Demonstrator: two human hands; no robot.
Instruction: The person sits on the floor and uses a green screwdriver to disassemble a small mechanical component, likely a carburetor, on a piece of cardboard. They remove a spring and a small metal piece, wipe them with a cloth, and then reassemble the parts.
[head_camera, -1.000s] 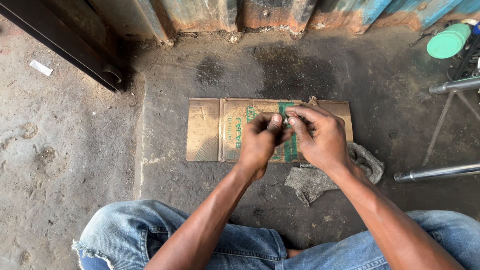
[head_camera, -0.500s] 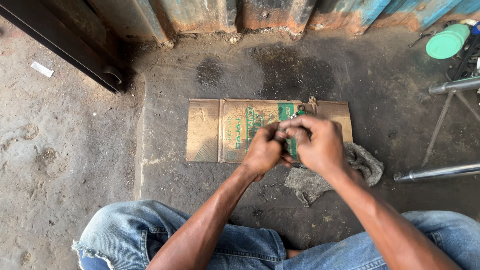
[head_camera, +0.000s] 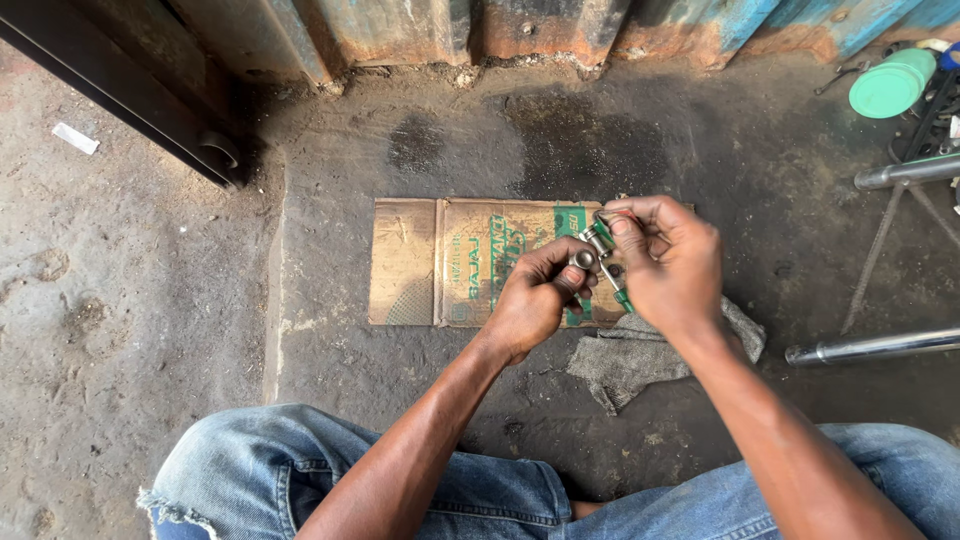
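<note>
Here, label by label, hands first.

Left hand (head_camera: 530, 305): fingers curled, thumb and fingertips pinched on a small round metal part (head_camera: 583, 259); palm turned down, wrist toward the lap.

Right hand (head_camera: 672, 262): closed around a green-handled tool (head_camera: 606, 258); fingers folded over the upper end, thumb pressed near the metal part.

Small round metal part: grey, short and ring-like, held just above the cardboard, touching the tool; exact kind too small to tell.

Green-handled tool: slim, tilted, metal at the upper end, green at the lower end, which pokes out below the right hand's fingers.

Hands together: almost touching, fingertips meeting at the part, raised over the right end of the cardboard.

Cardboard (head_camera: 430, 262): flattened brown sheet with green print, lying flat on the ground right under the hands; one fold line near its left end.

Grey rag (head_camera: 625, 362): crumpled, on the ground just beside the cardboard's lower right corner, partly under the right forearm.

Ground (head_camera: 150, 300): rough concrete, dusty on the left, dark and oil-stained around the cardboard.

Jeans (head_camera: 270, 470): blue, frayed at the left knee, filling the lower edge of the view.

Metal tubes (head_camera: 875, 347): shiny, two at the right edge, well apart from the hands.

Green round container (head_camera: 890, 85): far upper right corner, near the wall.

Wall (head_camera: 520, 25): rusted corrugated sheet, blue paint on the right.

Dark beam (head_camera: 110, 85): slanting across the upper left.
</note>
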